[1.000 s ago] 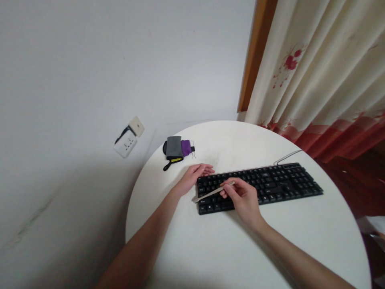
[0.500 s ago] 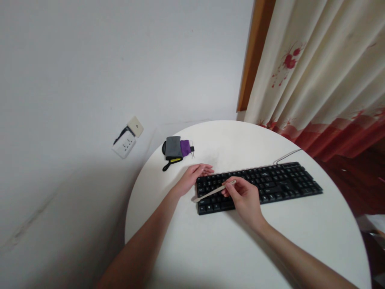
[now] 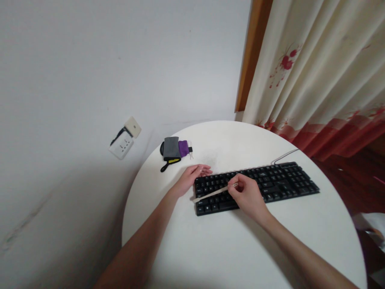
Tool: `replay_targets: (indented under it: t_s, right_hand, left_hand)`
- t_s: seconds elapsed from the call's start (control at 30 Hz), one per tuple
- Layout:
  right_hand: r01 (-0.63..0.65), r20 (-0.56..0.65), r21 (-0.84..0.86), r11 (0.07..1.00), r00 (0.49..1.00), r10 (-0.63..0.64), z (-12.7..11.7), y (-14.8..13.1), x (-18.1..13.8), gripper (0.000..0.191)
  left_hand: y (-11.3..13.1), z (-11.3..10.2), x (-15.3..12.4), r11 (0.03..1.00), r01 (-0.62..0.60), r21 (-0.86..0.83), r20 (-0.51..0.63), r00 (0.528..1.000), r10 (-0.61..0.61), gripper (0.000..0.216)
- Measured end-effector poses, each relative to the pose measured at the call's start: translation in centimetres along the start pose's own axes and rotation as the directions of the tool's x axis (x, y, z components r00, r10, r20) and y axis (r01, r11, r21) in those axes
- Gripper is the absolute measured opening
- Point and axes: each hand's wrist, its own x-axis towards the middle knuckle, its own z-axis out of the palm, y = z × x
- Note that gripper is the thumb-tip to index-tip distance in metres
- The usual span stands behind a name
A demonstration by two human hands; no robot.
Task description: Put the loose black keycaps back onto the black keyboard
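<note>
A black keyboard (image 3: 270,182) lies across the round white table. My right hand (image 3: 247,194) is closed in a pinch on the handle of a slim beige toothbrush (image 3: 215,193) above the keys. The brush's narrow head reaches the keyboard's left edge, low on that side; its bristles are too small to make out. At the keyboard's back left corner rests my left hand (image 3: 192,176), its fingers stretched out together along the edge and holding nothing. Part of the keys is hidden under my right hand.
A grey cloth pouch (image 3: 171,147) and a purple cloth piece (image 3: 183,148) lie at the table's back left. The keyboard's cable (image 3: 284,155) runs off to the right. A wall socket (image 3: 121,145) is on the left, a curtain (image 3: 288,88) on the right.
My right hand and the toothbrush have shifted slightly right relative to the keyboard, with the brush head still near its left edge. The whole view has drifted a little; my left hand stays at the corner.
</note>
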Motion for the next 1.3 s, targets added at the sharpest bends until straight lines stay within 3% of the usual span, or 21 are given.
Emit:
replay_targets:
  t_s: [0.17,0.37,0.53,0.83,1.1,1.3]
  right_hand:
    - [-0.079,0.176,-0.11,0.991,0.98,0.097,-3.0,-0.1,1.1,0.01]
    - [-0.117,0.224,-0.292,0.949,0.956,0.186,-7.2,-0.5,2.2,0.013]
    - [-0.148,0.245,-0.327,0.934,0.941,0.234,-9.7,-0.5,2.6,0.016]
    - [-0.184,0.236,-0.335,0.924,0.933,0.271,-10.6,-1.2,2.6,0.018]
    - [-0.201,0.171,-0.376,0.905,0.944,0.281,-13.2,-1.0,2.9,0.017]
    - [-0.142,0.071,-0.304,0.942,0.983,0.171,-11.8,-1.9,2.7,0.012]
  left_hand:
    - [-0.2,-0.1,0.1,1.0,0.0,-0.002,0.002,1.0,0.0,0.046]
    - [-0.6,-0.2,0.1,1.0,-0.006,0.005,-0.001,1.0,0.006,0.045]
    - [-0.3,-0.2,0.0,1.0,0.0,0.017,0.003,1.0,0.0,0.043]
    - [-0.1,-0.1,-0.1,1.0,0.003,0.026,0.007,1.0,-0.004,0.043]
    - [0.1,-0.1,0.0,0.999,0.007,0.037,0.009,1.0,-0.008,0.044]
    - [0.0,-0.1,0.0,1.0,0.016,0.019,0.003,1.0,-0.016,0.042]
